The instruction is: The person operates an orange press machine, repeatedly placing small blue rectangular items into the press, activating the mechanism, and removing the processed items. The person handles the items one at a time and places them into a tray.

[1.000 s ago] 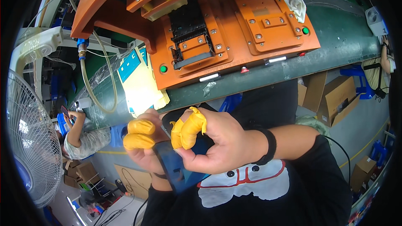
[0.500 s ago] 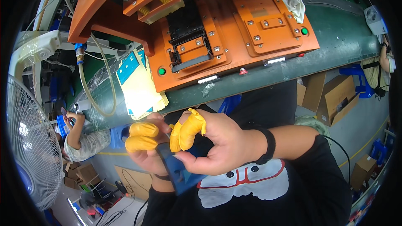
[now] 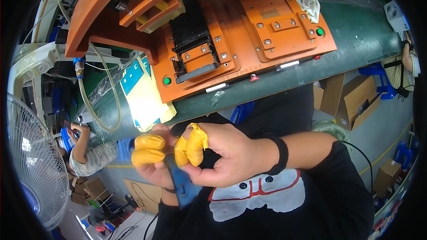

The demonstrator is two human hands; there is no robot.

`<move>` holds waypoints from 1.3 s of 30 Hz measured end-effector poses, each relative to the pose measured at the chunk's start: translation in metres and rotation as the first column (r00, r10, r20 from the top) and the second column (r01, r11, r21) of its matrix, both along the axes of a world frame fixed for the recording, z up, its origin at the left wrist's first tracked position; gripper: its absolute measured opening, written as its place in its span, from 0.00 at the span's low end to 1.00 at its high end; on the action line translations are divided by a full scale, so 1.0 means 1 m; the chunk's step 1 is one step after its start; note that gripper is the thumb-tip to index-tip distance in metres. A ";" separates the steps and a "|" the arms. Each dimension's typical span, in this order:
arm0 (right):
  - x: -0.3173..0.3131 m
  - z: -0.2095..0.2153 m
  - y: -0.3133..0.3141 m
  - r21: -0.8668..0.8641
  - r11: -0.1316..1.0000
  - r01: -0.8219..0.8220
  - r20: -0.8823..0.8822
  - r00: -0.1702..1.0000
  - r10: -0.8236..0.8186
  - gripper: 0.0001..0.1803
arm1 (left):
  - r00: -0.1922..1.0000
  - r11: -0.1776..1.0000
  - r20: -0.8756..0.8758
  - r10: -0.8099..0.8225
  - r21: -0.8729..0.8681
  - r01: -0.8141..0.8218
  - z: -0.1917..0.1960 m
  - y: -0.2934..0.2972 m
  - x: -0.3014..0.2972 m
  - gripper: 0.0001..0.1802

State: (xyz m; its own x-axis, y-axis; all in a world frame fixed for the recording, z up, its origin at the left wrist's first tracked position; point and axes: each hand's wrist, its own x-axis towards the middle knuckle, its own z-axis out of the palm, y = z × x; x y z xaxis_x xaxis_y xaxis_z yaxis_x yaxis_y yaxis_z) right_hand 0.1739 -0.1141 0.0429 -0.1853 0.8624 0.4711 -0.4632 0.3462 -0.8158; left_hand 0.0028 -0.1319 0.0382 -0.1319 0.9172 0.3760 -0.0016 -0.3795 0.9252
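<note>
Close in front of my chest, a flat dark-blue plastic piece (image 3: 183, 186) hangs down between my two hands, tilted, with small cut-outs in it. My left hand (image 3: 151, 171) is closed round its upper left part and wears yellow finger cots on two fingers. From the other side, my right hand (image 3: 227, 153) pinches the upper edge, thumb below and yellow-covered fingertips curled above. Fingers hide the top of the piece. Beyond my hands, a black plastic frame (image 3: 192, 40) lies in the left nest of an orange fixture (image 3: 284, 55).
Yellow-and-teal sheets (image 3: 142, 98) lie on the green bench (image 3: 356, 49) left of the fixture. A white cloth (image 3: 308, 5) rests at its right. A fan (image 3: 33, 155) stands at left, near another person (image 3: 91, 153). Open cartons (image 3: 358, 102) sit on the floor at right.
The blue piece has turned, so its face shows narrower, and it has shifted slightly left. My right fingers have moved a little left and curl more upright. The view has shifted slightly.
</note>
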 end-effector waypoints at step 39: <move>0.323 0.014 -0.023 -0.081 0.828 0.555 0.169 0.826 -0.537 0.16 | 0.934 0.969 -0.262 -0.241 -0.121 0.216 0.010 0.134 -0.010 0.10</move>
